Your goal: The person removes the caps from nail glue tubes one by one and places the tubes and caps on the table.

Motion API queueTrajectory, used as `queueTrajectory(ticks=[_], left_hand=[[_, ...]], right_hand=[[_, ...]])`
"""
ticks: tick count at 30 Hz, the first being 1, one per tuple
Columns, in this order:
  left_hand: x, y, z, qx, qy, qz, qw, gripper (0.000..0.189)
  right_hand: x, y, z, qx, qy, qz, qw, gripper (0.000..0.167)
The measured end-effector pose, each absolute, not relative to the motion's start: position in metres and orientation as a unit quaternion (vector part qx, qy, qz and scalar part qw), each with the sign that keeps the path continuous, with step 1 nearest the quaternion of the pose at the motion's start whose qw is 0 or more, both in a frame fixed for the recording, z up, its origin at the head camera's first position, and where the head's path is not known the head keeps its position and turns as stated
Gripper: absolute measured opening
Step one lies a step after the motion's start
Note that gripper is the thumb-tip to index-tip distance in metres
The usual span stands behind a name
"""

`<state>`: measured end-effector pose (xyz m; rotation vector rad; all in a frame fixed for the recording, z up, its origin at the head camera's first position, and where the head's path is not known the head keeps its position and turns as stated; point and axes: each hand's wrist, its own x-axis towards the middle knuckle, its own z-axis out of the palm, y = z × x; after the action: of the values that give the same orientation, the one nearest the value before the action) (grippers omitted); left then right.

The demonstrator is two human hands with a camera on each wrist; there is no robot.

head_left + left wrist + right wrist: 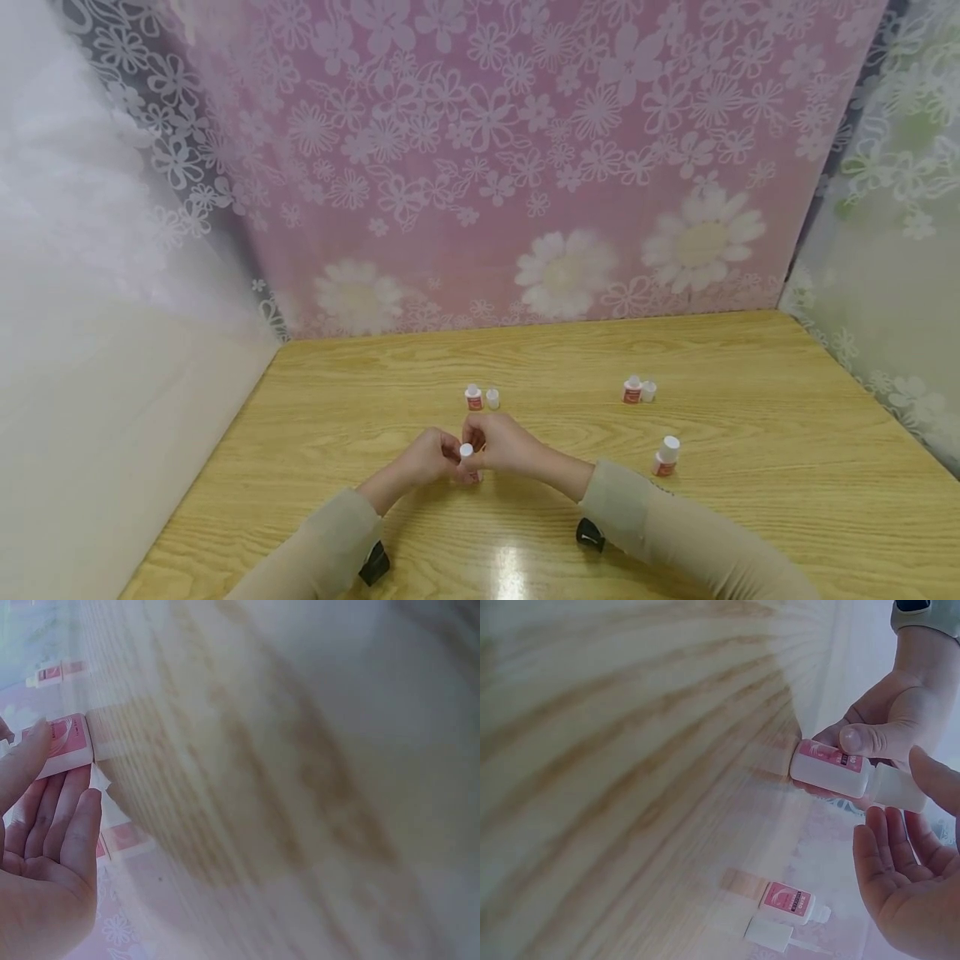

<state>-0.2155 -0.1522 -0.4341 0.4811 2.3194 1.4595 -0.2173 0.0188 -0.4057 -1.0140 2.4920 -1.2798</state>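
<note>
Between the two hands stands a small white bottle (829,771) with a pink-red label, upright on the wooden table (337,392). My left hand (427,457) grips its body, the thumb lying over the label in the right wrist view. A white cap (898,789) sits on top of the bottle. My right hand (510,446) holds this cap between thumb and fingertips. In the left wrist view the bottle's label (71,739) shows beside the left thumb, while its cap end is hidden by fingers.
Behind the hands stands an uncapped bottle (474,401) beside its loose cap (492,399). Another uncapped bottle (632,392) and its cap (648,390) are at the back right. Nearer on the right is a capped bottle (665,462). Flowered curtains (487,167) surround the table.
</note>
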Motion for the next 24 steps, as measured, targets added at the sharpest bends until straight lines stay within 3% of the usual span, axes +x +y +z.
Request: queueTrajectory(ticks=[6, 24], left_hand=[[-0.207, -0.15, -0.418, 0.187, 0.822, 0.511, 0.169, 0.007], [-0.217, -0.151, -0.436, 0.167, 0.826, 0.506, 0.185, 0.015]], right_hand=[[-0.217, 0.019, -0.404, -0.353, 0.827, -0.43, 0.076, 0.022], [-0.218, 0.023, -0.406, -0.344, 0.822, -0.441, 0.106, 0.011]])
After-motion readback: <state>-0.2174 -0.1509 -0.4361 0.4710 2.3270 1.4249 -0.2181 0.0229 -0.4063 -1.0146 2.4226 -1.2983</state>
